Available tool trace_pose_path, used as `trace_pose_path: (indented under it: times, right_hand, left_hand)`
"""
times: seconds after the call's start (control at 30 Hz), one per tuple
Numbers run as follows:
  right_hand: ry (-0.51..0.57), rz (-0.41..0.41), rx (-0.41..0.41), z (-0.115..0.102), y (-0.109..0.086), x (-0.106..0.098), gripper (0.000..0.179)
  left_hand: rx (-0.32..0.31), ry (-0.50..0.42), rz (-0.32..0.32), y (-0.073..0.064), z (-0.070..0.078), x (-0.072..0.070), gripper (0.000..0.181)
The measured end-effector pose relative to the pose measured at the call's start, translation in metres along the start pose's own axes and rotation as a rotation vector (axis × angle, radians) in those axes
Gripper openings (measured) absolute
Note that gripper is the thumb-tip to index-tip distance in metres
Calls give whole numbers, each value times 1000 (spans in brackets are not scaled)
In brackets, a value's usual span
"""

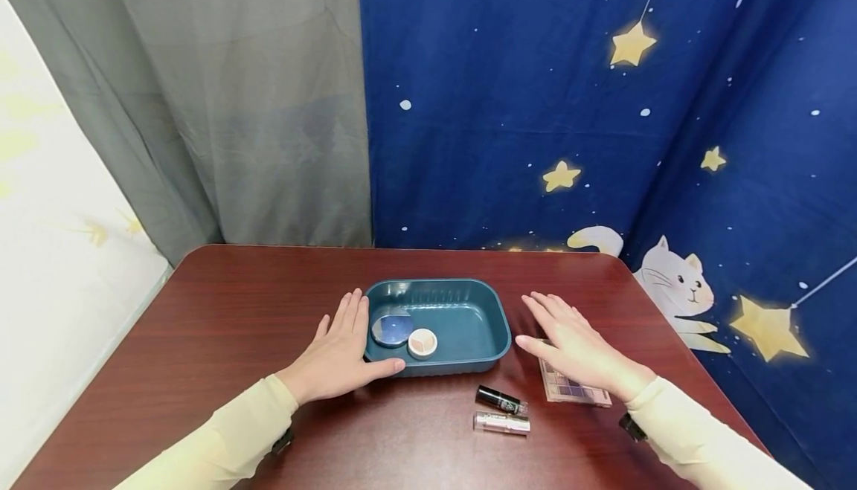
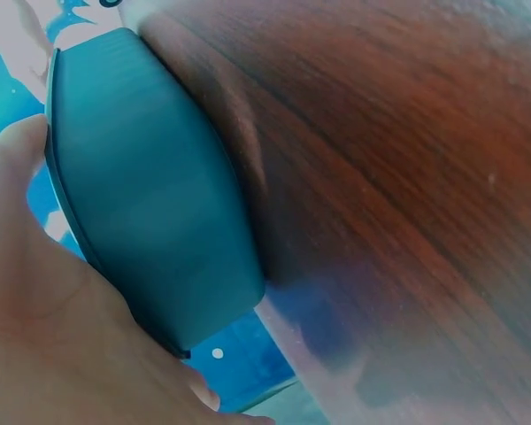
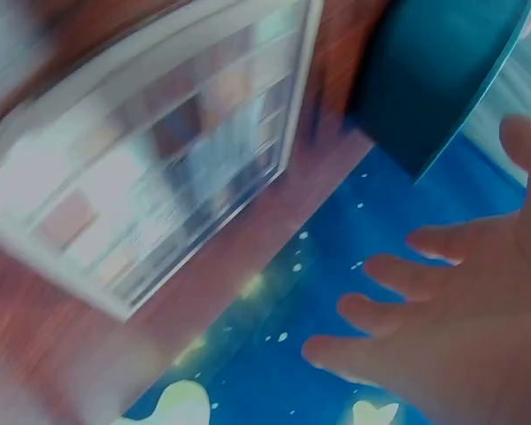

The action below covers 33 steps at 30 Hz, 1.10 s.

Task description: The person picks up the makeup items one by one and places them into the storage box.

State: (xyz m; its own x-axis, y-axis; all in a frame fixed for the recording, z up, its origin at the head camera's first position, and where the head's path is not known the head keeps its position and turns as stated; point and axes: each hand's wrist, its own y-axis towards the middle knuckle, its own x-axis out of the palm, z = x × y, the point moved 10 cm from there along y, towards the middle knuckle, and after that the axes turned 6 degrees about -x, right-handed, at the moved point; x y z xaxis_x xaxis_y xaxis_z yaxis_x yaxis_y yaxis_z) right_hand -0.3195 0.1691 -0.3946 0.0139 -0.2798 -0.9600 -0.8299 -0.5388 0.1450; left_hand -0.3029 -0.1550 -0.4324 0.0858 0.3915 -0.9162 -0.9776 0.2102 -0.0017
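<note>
A teal plastic basin (image 1: pixel 462 356) stands on the table, holding a round compact with a blue lid (image 1: pixel 393 328) and a small round pan of pale cream shades (image 1: pixel 422 343). My left hand (image 1: pixel 341 349) lies along the basin's left end, fingers straight, thumb over the front rim. In the left wrist view, its palm is right at the rim of the basin (image 2: pixel 150 195). To the right of the basin my right hand (image 1: pixel 569 337) hovers with fingers extended and nothing held. Under it lies an eyeshadow palette (image 1: pixel 569 389), partly hidden by the hand; the right wrist view shows the palette (image 3: pixel 177 133) blurred.
In front of the basin, a black lipstick tube (image 1: pixel 498 399) and a silver-pink tube (image 1: pixel 501 423) lie side by side. The dark red wooden table (image 1: pixel 268 297) ends at a grey curtain (image 1: pixel 268 103) and a blue starry curtain (image 1: pixel 482 103) behind.
</note>
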Motion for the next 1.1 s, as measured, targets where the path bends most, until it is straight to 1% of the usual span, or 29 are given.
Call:
trace_pose_path:
  times: [0.1, 0.2, 0.33, 0.47, 0.63, 0.73, 0.83, 0.97, 1.03, 1.1]
  right_hand:
    - [-10, -15, -54, 5, -8, -3, 81]
    - [-15, -44, -77, 11, -17, -3, 82]
    - [-20, -85, -83, 19, -31, 1, 84]
    - [-2, -127, -78, 29, -44, 9, 82]
    - [34, -184, -78, 36, -55, 21, 88]
    - [41, -193, -104, 36, -58, 24, 94]
    - [32, -182, -135, 36, -59, 25, 97]
    - [5, -153, -163, 37, -59, 24, 93]
    - [-6, -150, -161, 38, -59, 24, 91]
    - [-19, -161, -143, 40, -58, 25, 90]
  left_hand:
    - [-1, 4, -9, 0, 0, 1, 127]
    - [-2, 10, -12, 1, 0, 1, 128]
    - [-3, 14, -13, 1, 0, 1, 127]
    - [-3, 18, -19, 1, 1, 0, 126]
    - [-7, 28, -24, 1, 1, -1, 126]
    - [-9, 24, -31, 1, 1, 0, 127]
    - [-9, 26, -37, 1, 1, 0, 129]
    - [-8, 30, -41, 1, 1, 1, 129]
    - [-8, 29, -43, 1, 1, 2, 129]
    - [-8, 31, -45, 2, 0, 3, 129]
